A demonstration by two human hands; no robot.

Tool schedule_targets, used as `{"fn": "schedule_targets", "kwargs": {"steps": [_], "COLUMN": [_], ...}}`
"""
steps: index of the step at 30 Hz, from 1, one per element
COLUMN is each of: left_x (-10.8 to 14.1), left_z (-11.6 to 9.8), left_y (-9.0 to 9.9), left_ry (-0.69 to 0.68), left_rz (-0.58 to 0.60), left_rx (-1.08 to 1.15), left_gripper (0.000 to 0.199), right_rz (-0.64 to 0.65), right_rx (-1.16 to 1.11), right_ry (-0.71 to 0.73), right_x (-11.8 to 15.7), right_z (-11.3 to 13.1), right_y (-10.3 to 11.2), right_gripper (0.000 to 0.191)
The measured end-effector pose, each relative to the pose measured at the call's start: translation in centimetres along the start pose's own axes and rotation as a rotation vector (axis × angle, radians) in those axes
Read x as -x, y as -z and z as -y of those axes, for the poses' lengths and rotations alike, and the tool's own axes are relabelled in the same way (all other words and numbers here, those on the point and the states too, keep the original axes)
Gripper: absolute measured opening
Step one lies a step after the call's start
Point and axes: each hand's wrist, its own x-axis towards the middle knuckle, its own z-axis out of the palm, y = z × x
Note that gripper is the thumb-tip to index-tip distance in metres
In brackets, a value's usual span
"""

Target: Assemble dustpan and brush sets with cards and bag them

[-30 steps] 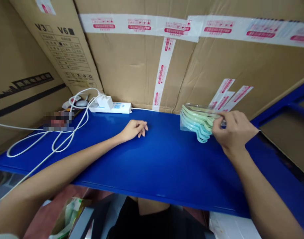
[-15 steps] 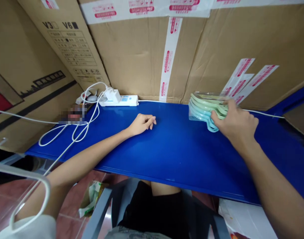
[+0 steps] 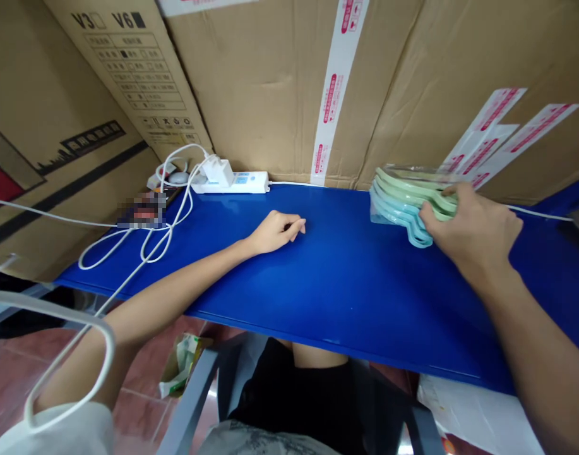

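A clear plastic bag of green and light blue looped plastic items (image 3: 403, 197) is at the back right of the blue table (image 3: 336, 278), near the cardboard wall. My right hand (image 3: 478, 227) grips the bag's right end, thumb in front and fingers over the top. At the middle of the table my left hand (image 3: 276, 232) rests on its side, its fingers curled in loosely with nothing seen in them.
A white power strip (image 3: 251, 182) with a plugged-in adapter (image 3: 218, 172) stands at the back left. White cables (image 3: 168, 243) loop over the table's left side, beside a blurred item (image 3: 144, 212). Cardboard (image 3: 270, 88) rises along the back. A small open box (image 3: 182, 363) is on the floor.
The view has shifted slightly, moving the scene within the frame. My right hand still grips the bag at the back right, and my left hand keeps its curled pose.
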Motion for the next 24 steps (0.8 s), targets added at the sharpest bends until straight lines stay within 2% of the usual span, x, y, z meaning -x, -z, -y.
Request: {"fn": "schedule_targets", "kwargs": {"steps": [14,24], "left_x": [0.1,-0.1], "left_z": [0.2,0.8], "left_y": [0.0,0.0], "left_ry": [-0.011,0.098], "left_rz": [-0.017,-0.022], "left_rx": [-0.008,0.182], "left_gripper": [0.049,0.052], "right_rz": [0.101,0.002], "right_rx": [-0.086,-0.240], "right_ry": [-0.012,0.055], "right_x": [-0.3,-0.9], "right_z": [0.2,-1.1], "right_y": [1.2,0.4], "right_gripper": [0.050,0.044]}}
